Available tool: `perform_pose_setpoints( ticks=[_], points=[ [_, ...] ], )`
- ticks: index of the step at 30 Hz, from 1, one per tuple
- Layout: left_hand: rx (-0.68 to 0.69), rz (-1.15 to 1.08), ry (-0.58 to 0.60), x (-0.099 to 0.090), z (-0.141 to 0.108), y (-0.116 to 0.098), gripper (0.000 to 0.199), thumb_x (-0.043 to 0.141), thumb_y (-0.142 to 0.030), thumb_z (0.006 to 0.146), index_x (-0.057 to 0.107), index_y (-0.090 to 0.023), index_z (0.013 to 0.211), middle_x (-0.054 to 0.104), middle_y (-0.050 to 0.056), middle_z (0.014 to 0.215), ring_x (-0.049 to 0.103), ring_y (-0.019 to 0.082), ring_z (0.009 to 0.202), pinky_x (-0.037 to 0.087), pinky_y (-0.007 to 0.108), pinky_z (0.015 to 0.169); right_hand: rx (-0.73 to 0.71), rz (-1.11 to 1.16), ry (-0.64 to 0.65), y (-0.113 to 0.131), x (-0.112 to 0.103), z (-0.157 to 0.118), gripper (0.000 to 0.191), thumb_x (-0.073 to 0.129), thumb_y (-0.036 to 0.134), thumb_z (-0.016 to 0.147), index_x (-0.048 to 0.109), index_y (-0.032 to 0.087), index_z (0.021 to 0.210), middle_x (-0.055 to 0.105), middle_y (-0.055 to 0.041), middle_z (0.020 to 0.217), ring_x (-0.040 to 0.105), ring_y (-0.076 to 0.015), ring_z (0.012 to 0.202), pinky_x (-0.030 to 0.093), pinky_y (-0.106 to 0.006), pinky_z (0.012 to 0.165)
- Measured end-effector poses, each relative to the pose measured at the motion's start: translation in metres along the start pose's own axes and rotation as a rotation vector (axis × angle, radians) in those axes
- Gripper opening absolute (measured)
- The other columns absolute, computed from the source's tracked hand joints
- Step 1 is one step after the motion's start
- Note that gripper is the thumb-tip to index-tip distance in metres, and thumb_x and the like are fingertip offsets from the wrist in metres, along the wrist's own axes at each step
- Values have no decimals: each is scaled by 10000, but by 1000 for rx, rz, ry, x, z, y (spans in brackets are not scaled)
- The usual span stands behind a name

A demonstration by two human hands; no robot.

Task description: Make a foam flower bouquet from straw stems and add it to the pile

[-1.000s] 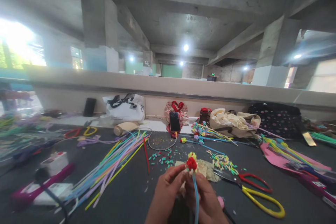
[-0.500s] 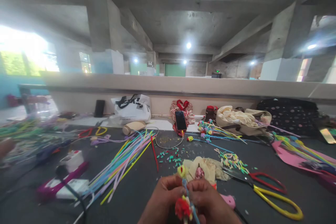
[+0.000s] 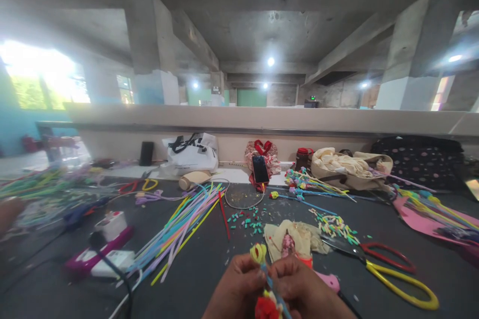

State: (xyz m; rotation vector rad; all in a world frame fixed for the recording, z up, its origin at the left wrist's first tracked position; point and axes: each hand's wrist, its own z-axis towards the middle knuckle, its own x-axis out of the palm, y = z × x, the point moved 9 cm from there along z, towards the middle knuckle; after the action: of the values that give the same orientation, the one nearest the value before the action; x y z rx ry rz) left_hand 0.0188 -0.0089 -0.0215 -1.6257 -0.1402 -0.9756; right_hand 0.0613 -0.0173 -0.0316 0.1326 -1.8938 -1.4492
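Observation:
Both hands meet at the bottom middle of the head view, fingers closed around a blue pipe-cleaner stem point(image 3: 272, 284). My left hand point(image 3: 239, 284) pinches it from the left, just under a yellow pipe-cleaner flower point(image 3: 258, 253) at the stem's upper end. My right hand point(image 3: 295, 281) grips the stem from the right. Below the fingers a red flower point(image 3: 266, 308) with pale yellow bits hangs partly cut off by the frame. Just beyond my right hand a pink glue gun point(image 3: 288, 244) lies with its nozzle on a beige cloth point(image 3: 275, 234); my hand hides its middle.
Yellow-and-red-handled scissors point(image 3: 400, 286) lie at right, near cut pipe-cleaner bits point(image 3: 337, 227). Loose pipe cleaners point(image 3: 187, 229) and a power strip point(image 3: 116, 244) with a cable are at left. A phone point(image 3: 260, 169) leans at the back. Another person's hand point(image 3: 10, 214) shows at the left edge.
The whole view has shifted slightly, with the table things a little farther right. The red flower sits lower in the frame. Both hands keep their hold on the stem.

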Motion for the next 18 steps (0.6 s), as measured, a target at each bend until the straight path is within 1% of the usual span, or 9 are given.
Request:
perform_pose_setpoints(
  ticks=[2, 5, 8, 10, 12, 15, 16, 18],
  points=[
    [-19, -16, -44, -2, -2, 1, 239, 761, -268, 437, 625, -132, 580, 577, 3, 474, 509, 112, 412, 384, 224, 443, 16, -9, -5, -1, 1, 0, 24, 591, 91, 609, 576, 73, 602, 494, 39, 445, 380, -18, 349, 212, -151, 365],
    [-4, 21, -86, -5, -2, -1, 262, 763, -300, 420, 619, -134, 562, 556, -4, 454, 487, 103, 394, 363, 216, 421, 35, -77, -12, -1, 2, 0, 75, 600, 138, 617, 556, 94, 575, 476, 49, 410, 362, -22, 312, 198, -157, 342],
    [67, 114, -146, -12, -1, -7, 262, 757, -321, 433, 614, -128, 538, 543, -12, 447, 458, 77, 394, 336, 192, 421, -41, -250, -75, 10, -4, 1, 145, 622, 218, 623, 543, 123, 547, 433, 73, 364, 326, -27, 298, 183, -163, 338],
    [116, 155, -187, -17, 0, -11, 244, 750, -314, 451, 617, -127, 533, 567, -5, 474, 470, 81, 423, 348, 193, 444, -127, -423, -136, 24, -9, 1, 159, 630, 251, 632, 575, 118, 563, 428, 76, 388, 325, -29, 346, 197, -163, 366],
    [136, 182, -204, -18, 0, -13, 233, 740, -312, 466, 628, -126, 551, 596, 6, 511, 497, 102, 469, 370, 207, 476, -208, -670, -196, 39, -9, -3, 163, 605, 258, 665, 621, 110, 598, 457, 60, 442, 362, -44, 417, 231, -167, 406],
    [150, 244, -252, -19, 0, -17, 223, 747, -275, 453, 649, -124, 585, 612, 6, 527, 505, 109, 505, 378, 204, 505, -315, -1109, -262, 61, 0, -12, 146, 562, 221, 698, 655, 129, 633, 526, 34, 512, 445, -81, 506, 278, -186, 466],
    [159, 263, -271, -19, -1, -19, 222, 751, -267, 443, 652, -123, 580, 613, 4, 523, 500, 106, 506, 374, 199, 507, -342, -1225, -274, 66, 4, -16, 139, 555, 213, 703, 659, 140, 646, 550, 26, 535, 468, -92, 528, 287, -192, 480],
    [180, 295, -300, -19, -2, -22, 218, 755, -267, 434, 652, -124, 562, 608, -1, 511, 486, 97, 491, 365, 192, 498, -375, -1375, -278, 73, 11, -22, 133, 539, 201, 716, 663, 163, 690, 587, 15, 575, 495, -103, 553, 305, -198, 508]
  ],
)
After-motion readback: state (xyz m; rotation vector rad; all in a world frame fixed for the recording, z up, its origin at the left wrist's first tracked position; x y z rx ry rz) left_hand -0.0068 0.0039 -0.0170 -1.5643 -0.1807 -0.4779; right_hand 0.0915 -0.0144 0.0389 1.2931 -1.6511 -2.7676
